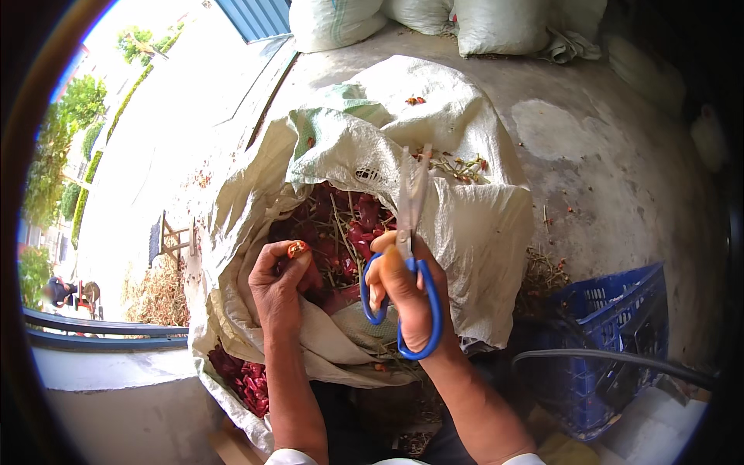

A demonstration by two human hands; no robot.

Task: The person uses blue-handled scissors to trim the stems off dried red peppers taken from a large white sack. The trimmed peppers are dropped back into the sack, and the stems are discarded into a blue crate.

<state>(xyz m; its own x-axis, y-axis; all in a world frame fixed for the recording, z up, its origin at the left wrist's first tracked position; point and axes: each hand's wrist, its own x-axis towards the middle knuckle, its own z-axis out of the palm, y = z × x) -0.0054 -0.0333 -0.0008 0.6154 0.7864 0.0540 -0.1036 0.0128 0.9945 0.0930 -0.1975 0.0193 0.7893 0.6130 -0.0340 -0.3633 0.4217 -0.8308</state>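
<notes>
My left hand (280, 285) pinches a red chili pepper (298, 249) between thumb and fingers. Its pale, cut-looking end faces up, and the fingers hide part of the body. In my right hand (407, 285) is a pair of scissors (410, 203) with blue handles. Their blades point away from me, slightly apart, and do not touch the pepper. Beneath both hands, an open white woven sack (482, 232) holds dark red dried chili peppers (367, 212) mixed with thin straw-coloured stems. Cut stems (462, 168) lie on the sack's folded far side.
Another sack opening at lower left shows red chili pieces (250, 383). A blue plastic crate (616, 325) stands at right, with a black cable (616, 354) before it. Full white sacks (500, 26) line the far side. A small stool (174, 238) and a person (58, 290) are outside, left.
</notes>
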